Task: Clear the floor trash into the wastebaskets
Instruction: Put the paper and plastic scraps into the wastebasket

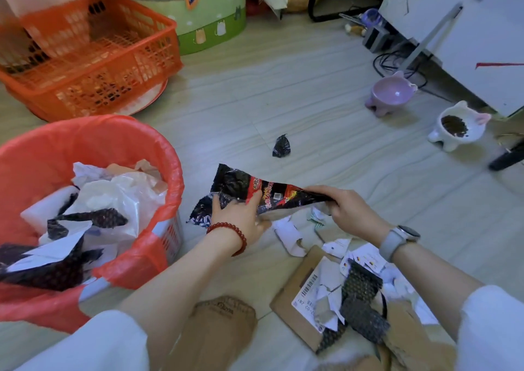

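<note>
A black and red snack wrapper is held just above the floor between both hands. My left hand, with a red bead bracelet, grips its left part; my right hand, with a grey watch, pinches its right end. To the left stands a wastebasket lined with a red bag, holding paper, plastic and black wrappers. A small crumpled black wrapper lies on the floor beyond my hands. Torn paper scraps, a cardboard mailer with a label and black bubble wrap lie below my right hand.
An orange plastic crate and a green round box stand at the back left. A pink pet bowl and a white bowl with kibble sit at the right near a white cabinet and cables. A brown paper bag lies near my knees.
</note>
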{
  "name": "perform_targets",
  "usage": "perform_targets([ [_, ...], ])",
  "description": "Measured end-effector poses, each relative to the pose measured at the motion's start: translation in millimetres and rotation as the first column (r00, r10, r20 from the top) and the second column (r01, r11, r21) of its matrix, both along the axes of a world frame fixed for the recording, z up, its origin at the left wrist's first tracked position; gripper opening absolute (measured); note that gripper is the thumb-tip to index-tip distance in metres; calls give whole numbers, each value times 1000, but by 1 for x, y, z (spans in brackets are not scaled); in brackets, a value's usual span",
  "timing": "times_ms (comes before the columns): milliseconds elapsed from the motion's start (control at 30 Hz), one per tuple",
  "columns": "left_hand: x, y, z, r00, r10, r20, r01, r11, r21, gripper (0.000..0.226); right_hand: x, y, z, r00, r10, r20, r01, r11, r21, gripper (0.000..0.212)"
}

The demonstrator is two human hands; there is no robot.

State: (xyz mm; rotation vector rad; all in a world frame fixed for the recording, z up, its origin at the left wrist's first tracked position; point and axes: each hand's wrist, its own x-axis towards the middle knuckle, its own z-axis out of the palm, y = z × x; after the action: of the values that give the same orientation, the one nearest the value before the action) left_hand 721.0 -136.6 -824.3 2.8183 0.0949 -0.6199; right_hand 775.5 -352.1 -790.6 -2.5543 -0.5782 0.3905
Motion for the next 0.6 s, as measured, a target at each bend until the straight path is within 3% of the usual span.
perform_targets([
  [67,3,-5,5,989,145,-19,-146,972,-183,37,-3,-10,8,995,-88,-38,93,986,141,56],
  [167,10,-9,14,950,302,78,-264,912,-313,33,-4,-15,8,990,-131,-42,136,980,148,68],
  [233,13,-14,22,893,450,33,-381,792,-478,33,-6,-11,3,991,-114,-74,122,986,118,73],
  [267,15,-16,25,833,550,-58,-471,650,-596,33,-8,-8,1,990,-95,-108,106,989,104,73],
  [300,16,-17,29,745,625,-232,-569,415,-710,32,-11,-3,-2,987,-66,-150,80,992,93,71],
  [367,17,-13,38,630,482,-609,-643,-117,-757,30,-21,7,-7,975,21,-222,-2,996,84,61],
  [400,16,-10,41,620,365,-694,-638,-281,-717,29,-27,13,-8,964,70,-257,-50,995,86,58],
  [433,15,-7,43,644,278,-713,-617,-361,-699,32,-33,18,-9,949,124,-291,-101,990,95,60],
  [467,14,-6,45,692,240,-680,-577,-382,-722,32,-37,22,-10,931,178,-317,-157,983,90,63],
  [500,14,-8,46,748,273,-606,-514,-341,-787,29,-40,25,-9,916,227,-330,-216,974,72,64],
  [533,14,-12,46,782,378,-495,-454,-199,-868,21,-42,27,-8,912,256,-322,-255,966,47,61],
  [600,14,-16,42,750,622,-225,-457,242,-856,14,-47,29,-4,956,214,-202,-202,976,79,42],
])
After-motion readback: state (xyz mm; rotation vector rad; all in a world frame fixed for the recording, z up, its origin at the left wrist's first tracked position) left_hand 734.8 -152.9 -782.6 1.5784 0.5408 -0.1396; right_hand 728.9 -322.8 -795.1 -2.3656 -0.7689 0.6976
